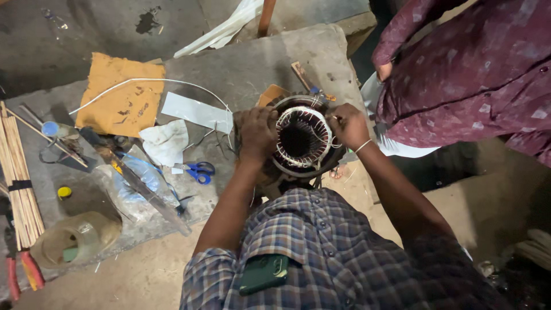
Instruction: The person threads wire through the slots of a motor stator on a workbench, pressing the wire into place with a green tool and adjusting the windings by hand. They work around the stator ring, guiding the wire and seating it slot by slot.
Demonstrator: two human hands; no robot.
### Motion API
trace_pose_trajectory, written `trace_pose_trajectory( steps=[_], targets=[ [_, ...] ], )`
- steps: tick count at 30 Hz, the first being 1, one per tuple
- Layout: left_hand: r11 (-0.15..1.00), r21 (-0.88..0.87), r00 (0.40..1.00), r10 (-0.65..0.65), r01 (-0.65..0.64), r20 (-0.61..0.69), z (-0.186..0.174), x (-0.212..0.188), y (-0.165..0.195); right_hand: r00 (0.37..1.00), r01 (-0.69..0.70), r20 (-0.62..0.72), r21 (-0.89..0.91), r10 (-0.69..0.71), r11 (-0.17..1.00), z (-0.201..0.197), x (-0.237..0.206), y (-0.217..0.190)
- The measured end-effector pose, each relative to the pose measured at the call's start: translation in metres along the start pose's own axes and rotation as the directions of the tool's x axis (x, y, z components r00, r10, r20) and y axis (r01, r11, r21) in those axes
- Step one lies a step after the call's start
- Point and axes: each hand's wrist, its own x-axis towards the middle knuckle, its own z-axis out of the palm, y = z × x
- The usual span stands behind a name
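Note:
A round motor stator with copper windings and white lacing stands upright on the edge of a grey stone slab. My left hand grips its left rim, fingers curled over the windings. On the right rim, my right hand pinches a thin white thread or wire end at the top of the coil. My checked shirt fills the bottom of the view, with a green phone in its pocket.
Blue-handled scissors, a crumpled plastic bag, a bundle of thin wooden sticks, red-handled pliers, a yellow cloth and white paper strips lie on the slab. Another person in a maroon patterned garment stands at the right.

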Motion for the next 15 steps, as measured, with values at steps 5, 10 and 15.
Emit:
trace_pose_trajectory(
  steps=[5, 10, 15],
  targets=[
    [0.999, 0.027, 1.0, 0.027, -0.027, -0.009, -0.001, 0.0, -0.002, 0.985, -0.167, 0.063, 0.065, 0.163, 0.984, -0.002, 0.017, 0.009],
    [0.999, 0.046, 0.999, 0.027, -0.026, -0.027, -0.002, 0.0, 0.0, 0.975, -0.189, 0.11, -0.03, 0.191, 0.982, -0.001, 0.039, 0.009],
    [1.0, 0.011, 1.0, 0.011, -0.011, -0.027, -0.001, 0.0, 0.0, 0.991, -0.116, 0.061, -0.06, 0.12, 0.991, 0.003, 0.045, 0.003]
  ],
)
